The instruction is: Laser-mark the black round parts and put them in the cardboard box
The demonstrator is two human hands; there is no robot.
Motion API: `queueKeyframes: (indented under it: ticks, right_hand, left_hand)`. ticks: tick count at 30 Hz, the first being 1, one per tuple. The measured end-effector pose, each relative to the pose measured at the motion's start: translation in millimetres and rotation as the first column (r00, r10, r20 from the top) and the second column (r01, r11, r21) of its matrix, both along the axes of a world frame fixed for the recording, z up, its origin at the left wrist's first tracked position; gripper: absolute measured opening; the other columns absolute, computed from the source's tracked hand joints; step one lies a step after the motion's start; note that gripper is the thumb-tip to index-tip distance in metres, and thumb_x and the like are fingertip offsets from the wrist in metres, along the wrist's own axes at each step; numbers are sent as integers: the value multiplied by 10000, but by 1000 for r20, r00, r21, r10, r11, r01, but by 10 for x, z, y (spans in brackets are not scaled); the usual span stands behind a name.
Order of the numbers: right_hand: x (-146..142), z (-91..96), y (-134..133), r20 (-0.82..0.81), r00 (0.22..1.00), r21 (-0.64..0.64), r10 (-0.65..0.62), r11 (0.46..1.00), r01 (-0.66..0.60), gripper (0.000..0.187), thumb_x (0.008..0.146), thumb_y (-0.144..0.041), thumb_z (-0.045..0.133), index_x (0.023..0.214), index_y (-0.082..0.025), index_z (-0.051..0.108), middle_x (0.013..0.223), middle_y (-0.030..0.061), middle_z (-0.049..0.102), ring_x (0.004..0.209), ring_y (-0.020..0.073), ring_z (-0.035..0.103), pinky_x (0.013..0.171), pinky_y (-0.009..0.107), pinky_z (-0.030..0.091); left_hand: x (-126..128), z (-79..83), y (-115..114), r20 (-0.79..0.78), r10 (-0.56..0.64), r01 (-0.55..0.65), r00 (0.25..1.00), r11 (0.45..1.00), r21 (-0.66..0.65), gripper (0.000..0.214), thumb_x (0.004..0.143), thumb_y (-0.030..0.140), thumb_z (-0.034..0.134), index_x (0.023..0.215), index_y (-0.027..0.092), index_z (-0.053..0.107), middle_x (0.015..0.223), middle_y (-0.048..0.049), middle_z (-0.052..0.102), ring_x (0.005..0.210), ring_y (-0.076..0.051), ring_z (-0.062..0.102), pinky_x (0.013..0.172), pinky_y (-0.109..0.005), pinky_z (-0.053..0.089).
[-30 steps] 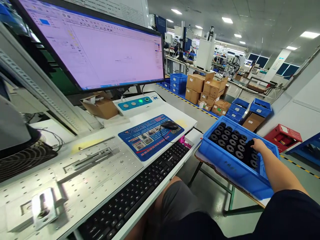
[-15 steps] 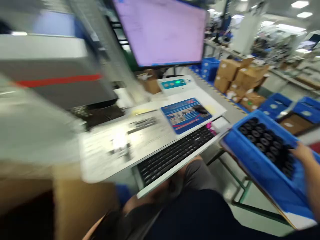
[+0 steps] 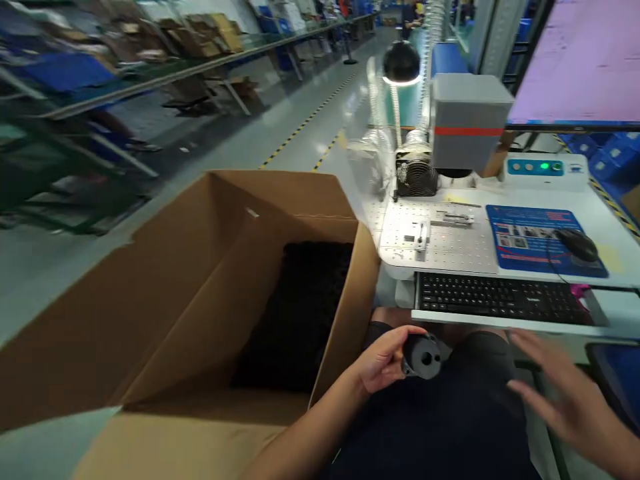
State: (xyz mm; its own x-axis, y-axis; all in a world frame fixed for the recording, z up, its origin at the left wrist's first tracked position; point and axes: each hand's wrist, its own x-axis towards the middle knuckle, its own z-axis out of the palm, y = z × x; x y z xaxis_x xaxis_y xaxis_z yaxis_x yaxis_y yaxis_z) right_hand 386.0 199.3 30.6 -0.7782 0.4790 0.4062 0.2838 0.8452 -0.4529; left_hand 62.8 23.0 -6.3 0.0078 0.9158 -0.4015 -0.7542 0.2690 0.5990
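Observation:
My left hand (image 3: 387,360) grips a dark round part (image 3: 423,356) with holes in its end face, held above my lap. Slightly blurred, my right hand (image 3: 565,390) is to the right of it, fingers apart and nothing in them. An open cardboard box (image 3: 345,313) stands to my left, with a dark mass (image 3: 300,313) inside whose single pieces I cannot make out. Ahead, the white workbench carries a perforated metal plate (image 3: 465,257) with small clamps (image 3: 421,235) on it.
A black keyboard (image 3: 500,298) sits on a pull-out tray below the bench top. Behind it lie a blue mouse pad (image 3: 530,257) and a mouse (image 3: 577,245). A grey machine head (image 3: 467,113) overhangs the plate. A blue bin (image 3: 620,373) shows at the lower right.
The view has swung left, bringing the cardboard box into sight. My right hand was at the black parts in the blue bin; it is now over my lap. My left hand now shows, holding a round part.

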Motion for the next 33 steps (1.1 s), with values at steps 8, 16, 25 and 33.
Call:
queueKeyframes:
  ticks: [8,16,25,33]
  right_hand:
    - [-1358,40,-729,-57,809,-13,585,810,-587,712,896,-194,642,1559,-289,398,1500,49,547,1346,240,568,1063,355,564]
    - [-1513,-39,-463,-179,934,-282,309,893,-350,541,847,-304,740,1361,-309,571,1296,62,669,1205,252,646,1010,399,580]
    - [-2521,-132,1190,-251,875,-368,-414,877,309,617,716,-457,775,1257,-212,608,1238,120,669,1109,316,630,997,494,502]
    - [-3171,-164,1442,-190,879,-289,-437,881,375,598,747,-419,728,1266,-147,608,1226,156,661,1158,323,575,1014,435,442]
  left_hand:
    - [114,-34,-314,23,-72,72,997,997,19,500,781,581,803,1044,171,689,481,81,440,323,-33,206,359,-181,112]
    - [-471,303,-650,-334,75,-94,940,995,-40,614,823,633,706,1205,160,623,1013,-140,718,483,-85,478,436,-227,330]
    - [-2558,-993,-1468,-857,-514,-539,30,714,-447,775,504,576,506,1055,46,633,919,-235,653,1005,-474,637,913,-533,511]
    - [-2702,-1455,-1585,-811,-585,-485,-11,712,-508,759,517,452,538,1180,87,593,1038,-216,644,1098,-400,641,983,-422,482]
